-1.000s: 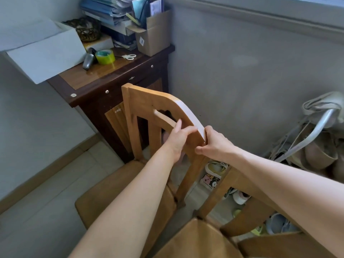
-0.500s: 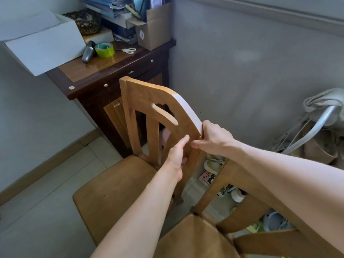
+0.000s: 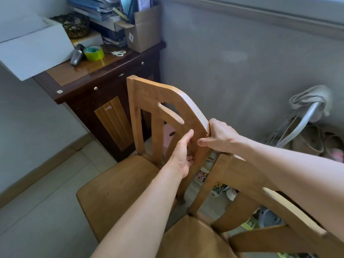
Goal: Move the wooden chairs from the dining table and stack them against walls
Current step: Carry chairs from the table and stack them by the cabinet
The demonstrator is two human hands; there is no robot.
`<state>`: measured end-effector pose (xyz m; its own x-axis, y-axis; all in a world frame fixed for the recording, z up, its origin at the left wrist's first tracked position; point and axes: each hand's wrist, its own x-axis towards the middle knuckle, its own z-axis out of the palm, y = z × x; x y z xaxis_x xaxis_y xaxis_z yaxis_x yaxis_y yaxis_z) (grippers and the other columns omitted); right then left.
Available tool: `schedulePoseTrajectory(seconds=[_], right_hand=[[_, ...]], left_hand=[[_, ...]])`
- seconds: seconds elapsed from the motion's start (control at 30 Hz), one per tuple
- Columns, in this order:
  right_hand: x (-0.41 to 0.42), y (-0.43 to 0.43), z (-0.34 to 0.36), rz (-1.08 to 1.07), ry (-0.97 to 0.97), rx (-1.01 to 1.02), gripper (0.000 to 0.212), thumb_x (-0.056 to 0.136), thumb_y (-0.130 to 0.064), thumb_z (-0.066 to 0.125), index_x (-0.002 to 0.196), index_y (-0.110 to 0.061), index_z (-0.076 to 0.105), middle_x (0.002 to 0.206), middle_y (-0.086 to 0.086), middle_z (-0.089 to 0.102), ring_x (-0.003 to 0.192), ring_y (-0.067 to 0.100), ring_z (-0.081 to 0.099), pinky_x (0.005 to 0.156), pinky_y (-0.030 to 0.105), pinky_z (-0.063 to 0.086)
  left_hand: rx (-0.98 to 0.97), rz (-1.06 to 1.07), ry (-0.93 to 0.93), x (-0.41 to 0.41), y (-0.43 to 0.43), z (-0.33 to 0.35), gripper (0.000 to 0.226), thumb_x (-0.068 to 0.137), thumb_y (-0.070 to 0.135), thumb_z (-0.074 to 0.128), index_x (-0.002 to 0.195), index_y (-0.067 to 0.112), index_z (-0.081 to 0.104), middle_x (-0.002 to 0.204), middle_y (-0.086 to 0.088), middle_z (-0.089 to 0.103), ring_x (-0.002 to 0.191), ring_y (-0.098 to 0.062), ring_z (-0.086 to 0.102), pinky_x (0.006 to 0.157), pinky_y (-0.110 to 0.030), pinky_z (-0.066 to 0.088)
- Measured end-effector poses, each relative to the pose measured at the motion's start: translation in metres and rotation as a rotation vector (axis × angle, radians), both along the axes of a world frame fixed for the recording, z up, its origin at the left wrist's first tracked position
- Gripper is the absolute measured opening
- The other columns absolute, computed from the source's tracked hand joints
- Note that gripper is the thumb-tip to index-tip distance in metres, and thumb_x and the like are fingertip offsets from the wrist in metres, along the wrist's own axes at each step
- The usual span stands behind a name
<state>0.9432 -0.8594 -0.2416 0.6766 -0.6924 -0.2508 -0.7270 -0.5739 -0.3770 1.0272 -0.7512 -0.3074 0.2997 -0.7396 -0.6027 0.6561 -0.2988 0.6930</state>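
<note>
A wooden chair (image 3: 119,189) stands on the floor in front of a dark cabinet, its curved backrest facing me. My left hand (image 3: 183,155) grips the right post of its backrest from the front, fingers curled behind the wood. My right hand (image 3: 217,135) grips the top right corner of the same backrest, thumb pointing left. A second wooden chair (image 3: 240,202) stands close at the lower right, its backrest top under my right forearm and next to the first chair's post.
A dark wooden cabinet (image 3: 96,79) fills the corner, loaded with a white box (image 3: 31,51), green tape (image 3: 94,53), scissors, papers and a cardboard box (image 3: 143,30). A grey wall (image 3: 242,58) runs along the right. Bags and clutter (image 3: 309,138) lie by it. Tiled floor (image 3: 37,202) lies at the left.
My left hand slid down the backrest's right post. The right hand kept its hold on the top corner. The chair shifted slightly and more of its seat shows.
</note>
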Motion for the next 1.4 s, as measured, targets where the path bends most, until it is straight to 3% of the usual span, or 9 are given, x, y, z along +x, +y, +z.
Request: schedulePoseTrajectory(seconds=[0.17,0.27,0.43,0.53,0.6,0.8,1.03,1.27,1.4], right_hand=[[-0.010,-0.004,0.000,-0.015,-0.018,0.054,0.048,0.076,-0.044,0.072,0.098,-0.011,0.044,0.087,0.000,0.052,0.072,0.018,0.051,0.062,0.036,0.045],[-0.014,-0.004,0.006,-0.001,-0.040,0.133,0.052,0.075,-0.042,0.075,0.103,-0.011,0.044,0.095,0.004,0.057,0.081,0.021,0.057,0.069,0.039,0.050],[-0.040,0.003,0.011,0.053,-0.015,0.340,0.075,0.063,-0.044,0.083,0.119,-0.021,0.038,0.098,-0.004,0.061,0.086,0.009,0.061,0.066,0.026,0.050],[-0.053,0.008,0.005,0.112,-0.007,0.277,0.086,0.067,-0.034,0.082,0.133,-0.024,0.027,0.095,-0.004,0.061,0.085,0.012,0.062,0.069,0.028,0.053],[-0.054,0.010,0.005,0.143,0.001,0.184,0.081,0.068,-0.035,0.080,0.130,-0.021,0.029,0.096,-0.002,0.062,0.087,0.017,0.062,0.076,0.037,0.056],[-0.051,0.011,0.011,0.196,0.088,0.061,0.064,0.069,-0.045,0.079,0.107,-0.016,0.037,0.095,0.000,0.064,0.082,0.023,0.063,0.071,0.037,0.054],[-0.052,0.009,0.017,0.211,0.107,-0.006,0.062,0.068,-0.047,0.078,0.107,-0.016,0.041,0.097,0.001,0.066,0.085,0.026,0.063,0.077,0.043,0.055],[-0.055,0.001,0.019,0.268,0.141,-0.101,0.060,0.070,-0.048,0.076,0.107,-0.018,0.040,0.089,0.002,0.064,0.080,0.028,0.063,0.071,0.044,0.055],[-0.054,-0.003,0.019,0.268,0.147,-0.154,0.058,0.070,-0.047,0.076,0.108,-0.020,0.041,0.075,-0.009,0.054,0.075,0.026,0.059,0.061,0.036,0.049]], left_hand=[[0.011,-0.044,-0.029,-0.009,-0.005,0.003,0.077,0.080,0.065,0.059,0.144,0.025,0.044,0.148,-0.006,0.046,0.138,-0.028,0.036,0.116,-0.044,0.026],[-0.003,-0.080,-0.078,-0.017,-0.002,0.009,0.070,0.084,0.058,0.059,0.142,0.022,0.047,0.144,-0.001,0.050,0.137,-0.022,0.037,0.116,-0.039,0.024],[-0.129,-0.104,-0.222,-0.035,0.016,0.009,0.056,0.085,0.026,0.054,0.140,0.026,0.050,0.131,0.002,0.062,0.127,-0.018,0.050,0.113,-0.042,0.033],[-0.066,-0.124,-0.461,-0.056,0.027,0.003,0.074,0.087,0.013,0.055,0.150,0.041,0.027,0.152,0.007,0.038,0.138,-0.016,0.037,0.111,-0.040,0.035],[-0.031,-0.160,-0.662,-0.068,0.030,0.002,0.085,0.089,0.016,0.064,0.152,0.045,0.016,0.158,0.012,0.022,0.142,-0.013,0.028,0.110,-0.036,0.035],[0.100,-0.217,-0.983,-0.079,0.018,0.007,0.103,0.085,0.025,0.074,0.155,0.031,-0.001,0.162,0.004,0.015,0.141,-0.025,0.033,0.109,-0.040,0.038],[0.143,-0.168,-1.013,-0.086,0.012,0.009,0.102,0.084,0.023,0.076,0.155,0.024,0.003,0.161,-0.002,0.019,0.137,-0.030,0.040,0.109,-0.042,0.038],[0.181,-0.111,-1.044,-0.096,0.000,0.009,0.104,0.083,0.026,0.076,0.155,0.018,0.001,0.164,-0.005,0.009,0.149,-0.028,0.010,0.114,-0.041,0.025],[0.200,-0.083,-1.037,-0.098,-0.003,0.012,0.103,0.083,0.030,0.075,0.155,0.017,0.003,0.163,-0.007,0.014,0.147,-0.032,0.020,0.113,-0.043,0.029]])
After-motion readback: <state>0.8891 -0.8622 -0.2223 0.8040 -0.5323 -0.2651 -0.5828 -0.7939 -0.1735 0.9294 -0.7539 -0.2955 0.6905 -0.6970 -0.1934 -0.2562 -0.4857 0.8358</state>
